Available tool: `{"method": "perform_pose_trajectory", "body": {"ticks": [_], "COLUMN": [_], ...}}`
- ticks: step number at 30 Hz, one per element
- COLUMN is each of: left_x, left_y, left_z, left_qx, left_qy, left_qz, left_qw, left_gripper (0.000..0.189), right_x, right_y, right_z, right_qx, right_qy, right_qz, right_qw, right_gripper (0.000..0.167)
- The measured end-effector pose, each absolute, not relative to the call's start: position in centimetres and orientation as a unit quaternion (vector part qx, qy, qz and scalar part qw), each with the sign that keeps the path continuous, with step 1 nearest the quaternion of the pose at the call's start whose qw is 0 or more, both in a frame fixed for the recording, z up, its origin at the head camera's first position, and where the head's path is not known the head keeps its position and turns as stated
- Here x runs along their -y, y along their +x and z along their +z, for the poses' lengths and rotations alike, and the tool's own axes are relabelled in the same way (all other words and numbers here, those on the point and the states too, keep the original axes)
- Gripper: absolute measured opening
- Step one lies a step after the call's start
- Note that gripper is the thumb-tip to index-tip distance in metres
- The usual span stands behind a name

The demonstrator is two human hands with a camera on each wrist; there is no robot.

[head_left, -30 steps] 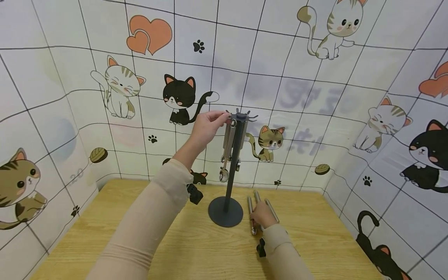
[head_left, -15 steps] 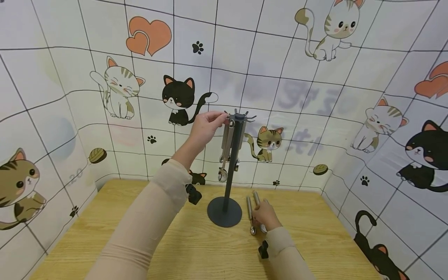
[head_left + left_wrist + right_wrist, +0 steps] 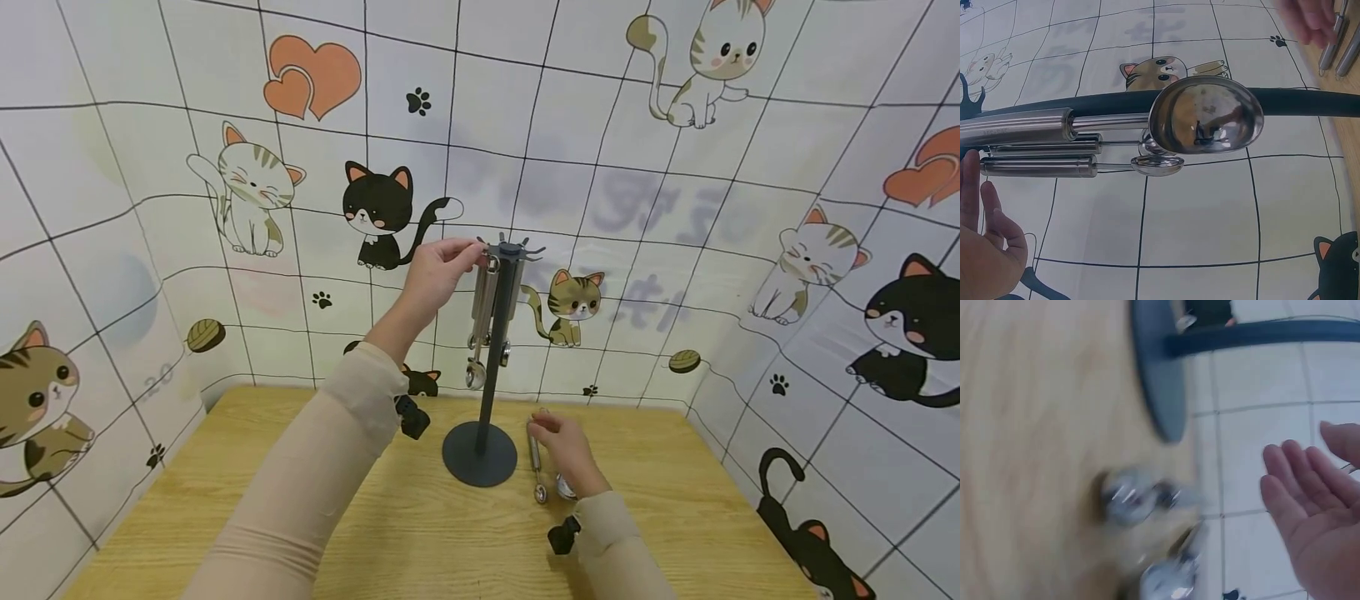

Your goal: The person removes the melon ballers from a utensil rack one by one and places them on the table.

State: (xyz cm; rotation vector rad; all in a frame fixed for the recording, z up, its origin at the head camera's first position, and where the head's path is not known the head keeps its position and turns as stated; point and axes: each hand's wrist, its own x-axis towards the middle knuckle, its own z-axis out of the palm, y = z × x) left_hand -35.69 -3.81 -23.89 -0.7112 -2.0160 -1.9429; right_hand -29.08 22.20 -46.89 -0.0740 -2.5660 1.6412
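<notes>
My left hand (image 3: 433, 277) is at the top of a dark grey utensil stand (image 3: 491, 375), thumb and forefinger pinching one of its hooks. From the stand hang several stainless-steel scoops (image 3: 475, 373); one with a large oval bowl (image 3: 1207, 115) faces the left wrist camera, smaller ones behind it. My right hand (image 3: 568, 454) hovers over loose scoops to the right of the base, fingertips by the upper end of the leftmost scoop (image 3: 536, 458). In the right wrist view its fingers (image 3: 1300, 469) are extended, palm visible. Another scoop bowl (image 3: 566, 487) peeks out beneath this hand, its handle mostly hidden.
The stand's round base (image 3: 480, 467) rests on a wooden table (image 3: 420, 525). Bare hooks (image 3: 532, 250) stick out at the stand's right side. A cat-printed cloth (image 3: 637, 150) walls in the table at the back and sides.
My right hand has lifted off the loose scoops and shifted toward the leftmost handle's upper end, its fingers loosening. The left hand stays at the hook.
</notes>
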Motion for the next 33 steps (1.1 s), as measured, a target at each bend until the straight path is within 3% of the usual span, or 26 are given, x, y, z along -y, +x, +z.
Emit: {"method": "perform_pose_trajectory", "body": {"ticks": [12, 25, 33], "left_x": [3.6, 3.7, 3.8], "left_y": [-35.7, -35.6, -35.7], "left_z": [-23.8, -23.7, -23.7], "left_qx": [0.697, 0.695, 0.697], "left_qy": [-0.237, -0.241, -0.239], "left_qz": [-0.666, -0.667, -0.666], "left_qw": [0.121, 0.123, 0.119], "left_gripper": [0.031, 0.03, 0.03], "right_x": [-20.1, -17.0, -16.4], "right_y": [-29.3, -28.3, -29.6], "right_z": [-41.3, -36.3, -35.0], "right_qx": [0.726, 0.654, 0.647], "right_qy": [0.065, 0.121, 0.083], "right_qz": [0.679, 0.742, 0.742], "right_qw": [0.088, 0.079, 0.157], "right_gripper": [0.036, 0.041, 0.026]}}
